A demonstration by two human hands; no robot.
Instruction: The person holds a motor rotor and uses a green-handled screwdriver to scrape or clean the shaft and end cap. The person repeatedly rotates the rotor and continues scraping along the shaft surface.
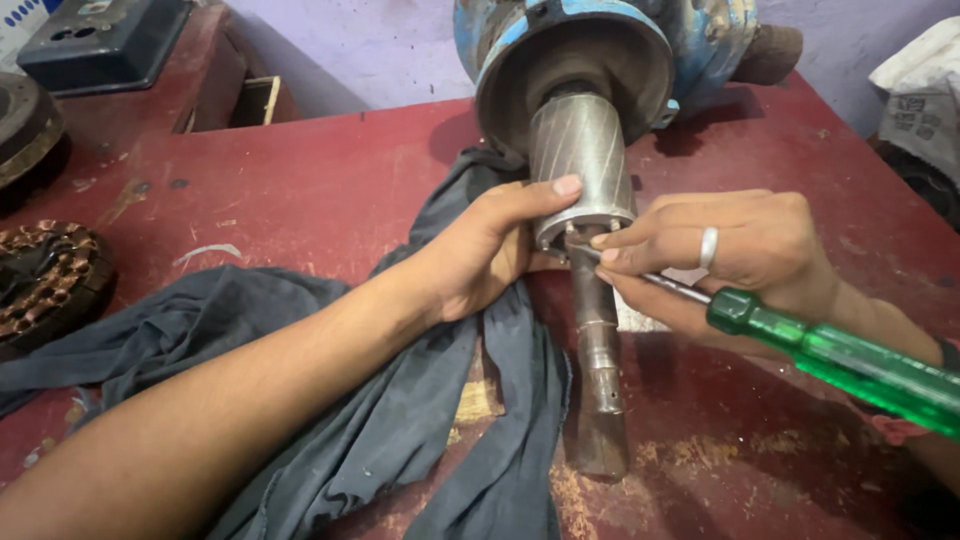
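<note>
Left hand [480, 255] steadies the grey grooved steel rotor [582, 160], right hand [730, 255] grips the green-handled screwdriver [840, 360], tip at the rotor's end ring. Rotor sits partly out of the blue motor housing [600, 40].

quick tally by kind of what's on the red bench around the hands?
Hands: 2, left hand and right hand
Screwdrivers: 1, green-handled screwdriver
Motor parts: 2, rotor with shaft and blue housing
Cloths: 1, dark grey cloth
Rings: 1, silver ring
Total: 7
</note>
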